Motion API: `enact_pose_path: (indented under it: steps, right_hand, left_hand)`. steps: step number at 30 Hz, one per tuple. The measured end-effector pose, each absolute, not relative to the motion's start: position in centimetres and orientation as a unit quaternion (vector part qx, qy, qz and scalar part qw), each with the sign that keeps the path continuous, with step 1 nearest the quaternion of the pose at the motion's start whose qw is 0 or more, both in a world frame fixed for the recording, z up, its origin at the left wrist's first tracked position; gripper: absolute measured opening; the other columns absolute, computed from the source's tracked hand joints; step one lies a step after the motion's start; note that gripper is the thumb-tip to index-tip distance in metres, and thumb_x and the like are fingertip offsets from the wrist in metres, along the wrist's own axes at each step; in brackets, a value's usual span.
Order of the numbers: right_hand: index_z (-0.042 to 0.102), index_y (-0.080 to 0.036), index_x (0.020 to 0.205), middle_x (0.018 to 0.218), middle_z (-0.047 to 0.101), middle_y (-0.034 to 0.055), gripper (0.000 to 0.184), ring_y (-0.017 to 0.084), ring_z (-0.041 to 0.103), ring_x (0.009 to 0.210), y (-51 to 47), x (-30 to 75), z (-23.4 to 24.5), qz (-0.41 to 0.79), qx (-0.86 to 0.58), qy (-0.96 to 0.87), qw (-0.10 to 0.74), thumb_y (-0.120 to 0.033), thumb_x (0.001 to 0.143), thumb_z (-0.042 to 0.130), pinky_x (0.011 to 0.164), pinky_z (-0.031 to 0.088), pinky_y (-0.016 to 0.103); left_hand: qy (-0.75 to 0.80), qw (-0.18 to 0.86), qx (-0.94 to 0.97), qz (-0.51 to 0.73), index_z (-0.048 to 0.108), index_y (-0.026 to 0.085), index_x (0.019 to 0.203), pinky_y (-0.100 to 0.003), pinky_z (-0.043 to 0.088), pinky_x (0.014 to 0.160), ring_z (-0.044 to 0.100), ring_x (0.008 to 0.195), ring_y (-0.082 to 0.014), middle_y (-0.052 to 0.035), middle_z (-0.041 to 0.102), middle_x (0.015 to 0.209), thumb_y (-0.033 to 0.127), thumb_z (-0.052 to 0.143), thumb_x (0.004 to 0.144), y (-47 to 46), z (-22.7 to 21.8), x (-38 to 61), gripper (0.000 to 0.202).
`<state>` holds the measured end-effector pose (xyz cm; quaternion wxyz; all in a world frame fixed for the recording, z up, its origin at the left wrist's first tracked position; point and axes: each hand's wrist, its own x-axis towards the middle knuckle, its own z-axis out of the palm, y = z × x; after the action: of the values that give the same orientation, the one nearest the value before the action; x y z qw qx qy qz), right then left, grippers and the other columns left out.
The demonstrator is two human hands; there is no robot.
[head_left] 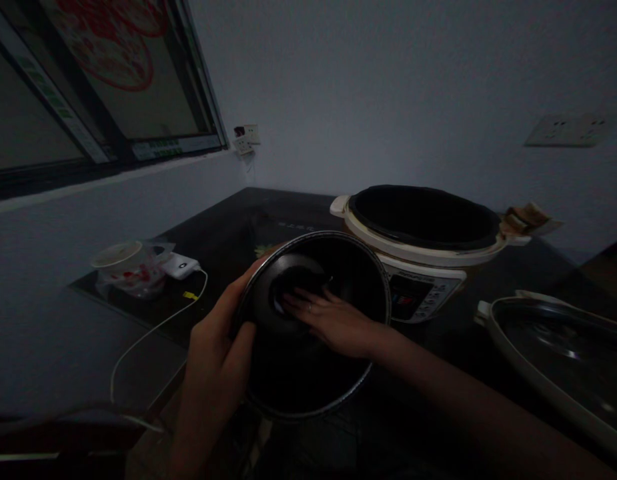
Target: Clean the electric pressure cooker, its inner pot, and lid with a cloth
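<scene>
My left hand (221, 347) grips the left rim of a dark round inner pot (358, 280), which is tilted so its opening faces me. My right hand (333, 323) reaches inside the pot with fingers stretched toward its bottom, where a darker patch lies under the fingertips; I cannot tell if they hold anything. Just behind the pot stands a white electric cooker (423, 260) with no lid and a button panel on its front.
The cooker's lid (558, 360) lies upturned at the right on the dark countertop (228, 233). A white cup in a plastic bag (131, 267) and a white charger with cable (181, 267) sit at the left. A window (98, 87) and wall sockets (245, 139) are behind.
</scene>
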<state>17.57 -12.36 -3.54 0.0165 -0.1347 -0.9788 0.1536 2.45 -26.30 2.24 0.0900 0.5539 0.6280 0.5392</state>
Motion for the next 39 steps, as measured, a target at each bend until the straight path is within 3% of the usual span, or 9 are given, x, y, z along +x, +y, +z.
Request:
enact_pose_path:
  steps: [5, 9, 16, 20, 26, 30, 33, 35, 39]
  right_hand:
    - [0.013, -0.017, 0.154, 0.163, 0.01, 0.0059, 0.076, 0.025, 0.008, 0.15, -10.5, 15.5, -2.4, 0.122, -0.256, -0.951, 0.124, -0.007, 0.086, 0.045, 0.117, 0.022, 0.057]
    - [0.014, -0.021, 0.154, 0.163, 0.012, 0.0036, 0.073, 0.026, 0.005, 0.15, -11.0, 13.6, -2.5, 0.12, -0.25, -0.95, 0.147, -0.009, 0.088, 0.041, 0.115, 0.017, 0.064]
    - [0.022, -0.02, 0.152, 0.162, 0.017, 0.0017, 0.061, 0.021, 0.001, 0.15, -13.8, 12.7, -4.4, 0.11, -0.071, -0.986, 0.107, -0.01, 0.093, 0.034, 0.115, -0.002, 0.066]
    - [0.02, -0.017, 0.152, 0.161, 0.019, 0.0018, 0.063, 0.019, 0.004, 0.15, -14.7, 14.1, -5.8, 0.134, -0.017, -0.989, 0.059, -0.008, 0.091, 0.035, 0.118, -0.002, 0.061]
    - [0.027, -0.017, 0.151, 0.158, 0.029, 0.0085, 0.066, 0.023, 0.015, 0.149, -15.0, 16.8, -6.2, 0.225, -0.011, -0.974, -0.019, -0.006, 0.087, 0.042, 0.117, 0.008, 0.063]
    - [0.042, -0.016, 0.144, 0.151, 0.043, 0.0113, 0.057, 0.021, 0.033, 0.143, -15.1, 18.2, -5.5, 0.3, -0.071, -0.951, -0.036, -0.004, 0.088, 0.042, 0.114, 0.034, 0.043]
    - [0.056, -0.017, 0.133, 0.137, 0.059, 0.0105, 0.044, 0.02, 0.053, 0.128, -15.1, 18.8, -4.6, 0.315, -0.14, -0.938, -0.037, -0.011, 0.09, 0.048, 0.104, 0.044, 0.033]
    - [0.06, -0.019, 0.129, 0.13, 0.064, 0.01, 0.04, 0.022, 0.059, 0.12, -15.4, 19.1, -4.1, 0.292, -0.182, -0.938, -0.035, -0.016, 0.09, 0.053, 0.101, 0.045, 0.034]
    - [0.059, -0.016, 0.128, 0.128, 0.062, 0.0138, 0.04, 0.028, 0.057, 0.119, -16.4, 19.5, -3.8, 0.201, -0.245, -0.948, -0.018, -0.025, 0.089, 0.059, 0.099, 0.046, 0.043]
  left_hand:
    - [0.621, 0.086, 0.57, 0.531, 0.056, 0.031, 0.133, -0.036, 0.043, 0.109, 0.055, 0.125, -0.0235, 0.0042, 0.062, 0.133, 0.016, 0.05, 0.084, -26.2, 2.3, 2.2, 0.052]
    - [0.615, 0.089, 0.575, 0.532, 0.055, 0.03, 0.133, -0.036, 0.045, 0.107, 0.057, 0.123, -0.0238, 0.003, 0.063, 0.131, 0.015, 0.049, 0.084, -26.2, 2.3, 2.1, 0.052]
    - [0.619, 0.088, 0.572, 0.531, 0.056, 0.03, 0.133, -0.039, 0.043, 0.109, 0.056, 0.125, -0.0252, 0.0032, 0.062, 0.133, 0.016, 0.05, 0.083, -26.5, 2.2, 2.0, 0.053]
    - [0.626, 0.088, 0.559, 0.536, 0.058, 0.028, 0.132, -0.039, 0.046, 0.106, 0.059, 0.121, -0.0266, 0.001, 0.064, 0.129, 0.018, 0.051, 0.083, -26.4, 2.0, 1.8, 0.051]
    - [0.624, 0.093, 0.555, 0.542, 0.058, 0.029, 0.131, -0.04, 0.046, 0.106, 0.058, 0.121, -0.0264, 0.0017, 0.064, 0.13, 0.019, 0.05, 0.084, -26.3, 2.0, 2.1, 0.049]
    - [0.62, 0.087, 0.562, 0.541, 0.058, 0.027, 0.131, -0.039, 0.044, 0.107, 0.057, 0.123, -0.0262, 0.0004, 0.064, 0.13, 0.019, 0.051, 0.084, -26.3, 2.1, 2.3, 0.048]
    - [0.621, 0.085, 0.564, 0.537, 0.057, 0.024, 0.132, -0.039, 0.042, 0.109, 0.055, 0.125, -0.0265, -0.0015, 0.062, 0.133, 0.019, 0.051, 0.083, -26.3, 2.0, 2.4, 0.049]
    - [0.624, 0.087, 0.564, 0.535, 0.055, 0.024, 0.134, -0.039, 0.041, 0.11, 0.054, 0.126, -0.0261, -0.0016, 0.06, 0.135, 0.019, 0.049, 0.083, -26.3, 2.0, 2.4, 0.051]
    - [0.625, 0.081, 0.57, 0.527, 0.054, 0.026, 0.135, -0.04, 0.041, 0.11, 0.052, 0.129, -0.0256, -0.0006, 0.059, 0.137, 0.019, 0.048, 0.084, -26.2, 2.0, 2.2, 0.052]
